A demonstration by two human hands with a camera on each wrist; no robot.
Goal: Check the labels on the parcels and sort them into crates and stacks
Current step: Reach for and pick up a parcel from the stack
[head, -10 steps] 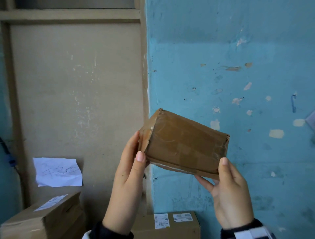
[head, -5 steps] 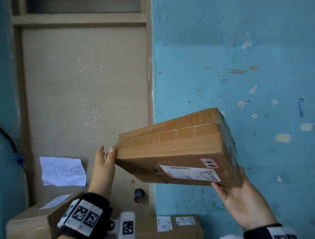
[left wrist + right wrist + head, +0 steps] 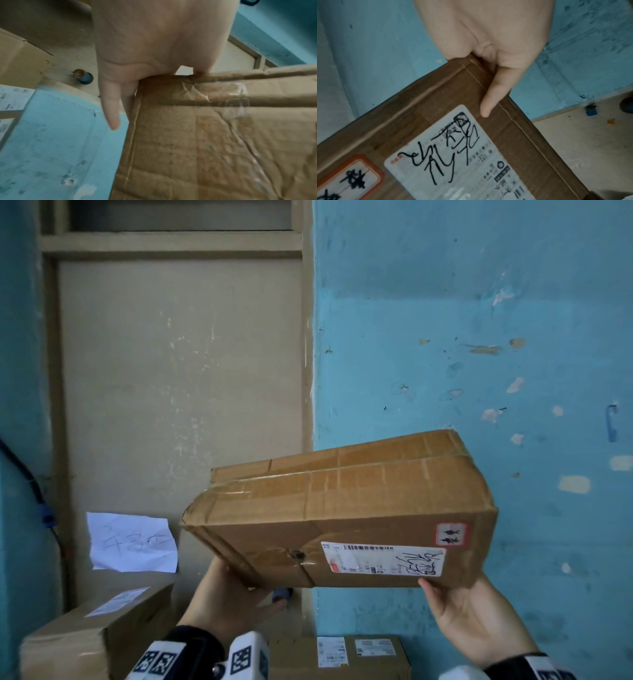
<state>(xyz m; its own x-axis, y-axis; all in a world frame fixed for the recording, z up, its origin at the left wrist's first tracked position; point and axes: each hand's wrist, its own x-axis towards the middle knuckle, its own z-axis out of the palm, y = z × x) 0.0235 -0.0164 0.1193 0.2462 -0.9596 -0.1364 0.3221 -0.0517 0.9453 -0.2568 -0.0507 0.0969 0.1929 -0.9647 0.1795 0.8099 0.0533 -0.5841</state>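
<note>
A brown, tape-wrapped cardboard parcel (image 3: 346, 508) is held up in the air between both hands, in front of the seam where a beige wooden panel (image 3: 178, 378) meets a chipped blue painted wall (image 3: 479, 337). It is tilted, its right end higher than its crumpled left end. The face turned toward the head camera carries a white shipping label with a barcode and black handwritten scrawl (image 3: 383, 558) and, just above the label's right end, a small red-bordered sticker (image 3: 452, 534).

The left hand (image 3: 227, 601) supports the parcel's lower left corner from beneath; in the left wrist view its fingers (image 3: 111, 108) run straight along the box edge, so this grip is spread, not clenched. The right hand (image 3: 479, 621) takes the lower right corner; the right wrist view shows its thumb (image 3: 498, 93) lying flat on the labelled face beside the label, with the other fingers hidden behind the box, pinching the corner.

Below and behind the parcel lie other things. A large plain brown carton with a white label (image 3: 99, 628) sits at lower left, and above it a creased white paper sheet with faint handwriting (image 3: 132, 542) leans on the panel. A low brown box bearing two white labels (image 3: 342, 655) lies directly beneath the held parcel, against the blue wall. A small blue cylindrical object (image 3: 84, 77) stands on the floor between the cartons. A dark cable (image 3: 30, 484) runs down the far left wall.
</note>
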